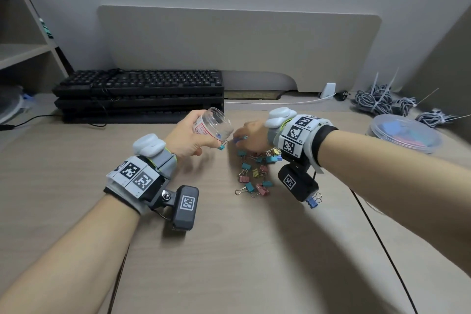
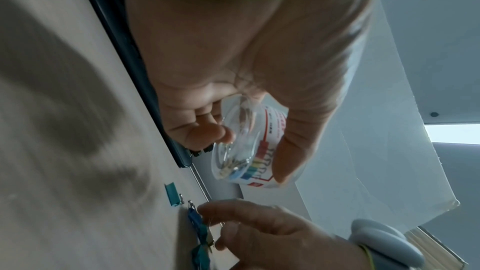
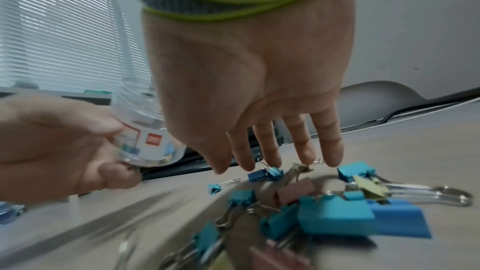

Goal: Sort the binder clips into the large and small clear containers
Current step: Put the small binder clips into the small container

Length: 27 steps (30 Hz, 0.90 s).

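At centre frame our left hand (image 1: 187, 139) grips the light, slick small clear jar (image 1: 214, 123), while our right hand (image 3: 259, 98), fingers spread, seemingly touches a stiff small blue binder clip (image 3: 261, 175), best pinched by its body.

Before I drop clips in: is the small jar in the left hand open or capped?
Open: the small jar, held in the left hand, shows a bare, lidless mouth.

Your left grip (image 1: 188, 136) holds the jar (image 1: 214, 123) tilted above the surface (image 1: 229, 250), just at nine o'clock of your right grip (image 1: 251, 135). Your right grip's fingers reach down onto the twelve o'clock end of the clip pile (image 1: 254, 173), which spreads toward six o'clock. The keyboards (image 1: 139, 94) sit stacked at eleven o'clock; the tub (image 1: 405, 132) stands well apart at three o'clock, cables (image 1: 382, 99) behind it.
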Available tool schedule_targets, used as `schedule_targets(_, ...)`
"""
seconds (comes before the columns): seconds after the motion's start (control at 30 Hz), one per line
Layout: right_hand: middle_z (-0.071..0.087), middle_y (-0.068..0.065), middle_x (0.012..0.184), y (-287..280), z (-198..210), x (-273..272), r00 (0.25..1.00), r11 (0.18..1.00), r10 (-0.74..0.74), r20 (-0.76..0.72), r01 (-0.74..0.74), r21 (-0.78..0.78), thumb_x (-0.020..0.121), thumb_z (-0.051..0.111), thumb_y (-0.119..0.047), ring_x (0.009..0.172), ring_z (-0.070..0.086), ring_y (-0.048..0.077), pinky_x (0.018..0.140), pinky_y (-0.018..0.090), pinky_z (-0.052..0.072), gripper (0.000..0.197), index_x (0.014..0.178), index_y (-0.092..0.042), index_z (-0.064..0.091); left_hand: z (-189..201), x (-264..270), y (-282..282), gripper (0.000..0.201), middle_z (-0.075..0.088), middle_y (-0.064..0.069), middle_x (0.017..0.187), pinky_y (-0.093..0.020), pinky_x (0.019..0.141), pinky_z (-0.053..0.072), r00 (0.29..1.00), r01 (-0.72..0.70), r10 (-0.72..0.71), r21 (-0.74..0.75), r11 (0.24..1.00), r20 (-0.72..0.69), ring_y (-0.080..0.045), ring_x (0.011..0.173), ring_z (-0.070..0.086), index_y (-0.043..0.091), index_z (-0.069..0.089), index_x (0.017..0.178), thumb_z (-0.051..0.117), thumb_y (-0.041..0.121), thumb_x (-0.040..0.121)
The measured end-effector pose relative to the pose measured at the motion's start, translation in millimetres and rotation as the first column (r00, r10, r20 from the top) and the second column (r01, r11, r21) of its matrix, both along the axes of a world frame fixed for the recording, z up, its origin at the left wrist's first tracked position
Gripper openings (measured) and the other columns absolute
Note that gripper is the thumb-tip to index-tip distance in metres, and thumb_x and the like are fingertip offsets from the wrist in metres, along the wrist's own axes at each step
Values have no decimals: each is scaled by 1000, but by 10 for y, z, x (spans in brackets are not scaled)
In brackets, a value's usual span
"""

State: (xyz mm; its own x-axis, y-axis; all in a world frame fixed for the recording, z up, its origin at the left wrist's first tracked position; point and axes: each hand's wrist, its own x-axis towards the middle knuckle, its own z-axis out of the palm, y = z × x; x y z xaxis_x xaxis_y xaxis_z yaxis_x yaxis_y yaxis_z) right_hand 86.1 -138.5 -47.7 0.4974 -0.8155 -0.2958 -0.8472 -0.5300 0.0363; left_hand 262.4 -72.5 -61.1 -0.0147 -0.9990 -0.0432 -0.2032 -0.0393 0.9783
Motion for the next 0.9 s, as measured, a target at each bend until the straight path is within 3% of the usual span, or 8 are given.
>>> schedule_targets(0.17,60,7,124,134,-21,-115,997,999,30,-70,-29,16,99,41,-26,113,57,31,83,27,39,34,124,-14,61,10,-2,14,76,55,-2,84,-28,53,29,1000,-11,11,-3,1000,5,-14,65,44,22,51,123,76,10,52)
schedule_targets(0.27,62,4,110,199,31,-298,1000,999,-28,12,28,26,98,44,-28,97,57,27,75,29,40,30,116,-18,66,8,-15,18,73,57,-2,84,-27,51,30,1000,6,-6,1,1000,11,-13,64,45,23,50,122,77,7,56)
schedule_targets(0.37,66,0,108,200,42,-496,990,996,-89,110,85,41,94,52,-38,94,60,24,80,34,49,25,107,-23,68,-10,-40,15,71,56,-4,86,-26,50,30,999,28,-28,6,1000,22,-14,65,45,23,50,122,78,4,60)
schedule_targets(0.5,66,0,114,173,23,-684,965,977,-212,156,213,16,62,44,-77,100,62,25,90,43,52,74,113,-27,62,-45,-58,8,65,53,-6,89,-28,51,29,999,35,-35,1,999,42,-14,66,43,20,48,125,76,-5,72)
schedule_targets(0.57,62,3,122,134,-15,-756,958,965,-260,122,261,11,56,43,-82,106,61,28,93,45,51,91,126,-25,53,-55,-63,12,63,53,-4,88,-28,52,29,998,33,-33,-1,999,58,-14,67,43,19,48,126,72,-8,75)
schedule_targets(0.67,62,6,119,149,-29,-807,957,959,-283,67,283,13,67,60,-76,101,61,29,89,43,53,82,126,-20,50,-76,-70,-2,63,53,-4,89,-28,53,28,997,37,-37,-4,999,64,-16,67,42,19,48,126,72,-9,75)
schedule_targets(0.8,62,5,109,244,-24,-774,971,971,-239,3,239,-8,70,72,-62,72,65,23,56,32,52,72,119,-13,52,-83,-64,-1,65,53,-5,94,-28,53,30,997,51,-51,0,999,63,-17,71,43,19,48,128,73,-8,75)
schedule_targets(0.9,60,8,110,291,-43,-736,963,963,-264,46,260,76,77,75,-41,73,68,26,59,41,59,54,117,-13,53,-92,-81,17,73,53,-4,98,-29,54,32,997,75,-75,1,997,32,-16,75,46,20,47,130,79,-3,68)
